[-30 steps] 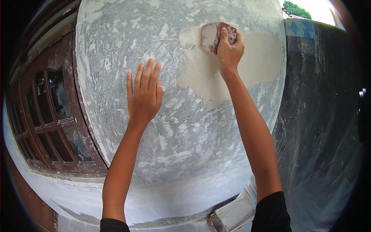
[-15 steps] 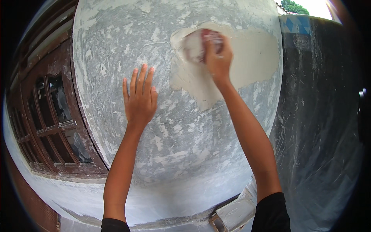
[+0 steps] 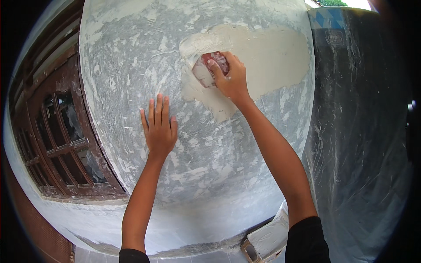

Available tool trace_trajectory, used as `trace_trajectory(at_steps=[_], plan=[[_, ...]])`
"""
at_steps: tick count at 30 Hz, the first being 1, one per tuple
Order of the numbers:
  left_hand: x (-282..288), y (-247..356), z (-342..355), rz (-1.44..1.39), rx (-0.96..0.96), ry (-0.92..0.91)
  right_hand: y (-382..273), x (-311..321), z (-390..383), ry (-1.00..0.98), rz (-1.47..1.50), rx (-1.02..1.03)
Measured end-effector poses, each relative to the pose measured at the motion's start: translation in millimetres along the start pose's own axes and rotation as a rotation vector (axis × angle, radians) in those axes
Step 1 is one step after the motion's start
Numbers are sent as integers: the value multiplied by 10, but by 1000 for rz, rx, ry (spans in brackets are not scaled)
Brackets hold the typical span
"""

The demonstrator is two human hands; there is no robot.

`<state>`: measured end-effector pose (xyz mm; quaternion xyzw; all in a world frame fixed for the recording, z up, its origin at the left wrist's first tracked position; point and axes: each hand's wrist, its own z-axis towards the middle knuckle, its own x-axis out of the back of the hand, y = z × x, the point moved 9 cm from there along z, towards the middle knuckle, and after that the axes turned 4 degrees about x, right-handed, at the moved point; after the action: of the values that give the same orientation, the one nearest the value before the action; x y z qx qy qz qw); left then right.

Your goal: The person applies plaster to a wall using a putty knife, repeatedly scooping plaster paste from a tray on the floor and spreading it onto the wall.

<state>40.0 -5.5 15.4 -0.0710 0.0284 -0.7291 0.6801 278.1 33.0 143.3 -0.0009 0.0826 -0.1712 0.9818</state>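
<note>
My right hand (image 3: pixel 231 78) grips a reddish sanding pad (image 3: pixel 209 65) dusted with white and presses it against a beige patch of filler (image 3: pixel 263 57) high on a grey, streaked plaster wall (image 3: pixel 201 158). The pad sits at the left end of that patch. My left hand (image 3: pixel 158 127) lies flat on the wall lower down and to the left, fingers together and pointing up, holding nothing. Both forearms rise from the lower edge in short black sleeves.
A dark brown wooden window frame (image 3: pixel 57 144) with small glass panes adjoins the wall on the left. Clear plastic sheeting (image 3: pixel 359 144) hangs over a dark surface on the right. A plaster-smeared boxy object (image 3: pixel 265 243) sits at the bottom by my right elbow.
My right hand has slid the pad down and to the left across the filler patch. My left hand has shifted lower on the wall, still flat.
</note>
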Motion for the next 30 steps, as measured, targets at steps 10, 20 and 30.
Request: trace_trajectory(at_steps=[10,20,30], plan=[[-161,218,-482,-22,24,-43,1207,1712,-459,792,-59,-260],[-215,297,-720,29,13,-49,347,332,-258,1,-120,62],[-217,347,-858,41,25,-64,2258,3271,-1194,776,10,-579]])
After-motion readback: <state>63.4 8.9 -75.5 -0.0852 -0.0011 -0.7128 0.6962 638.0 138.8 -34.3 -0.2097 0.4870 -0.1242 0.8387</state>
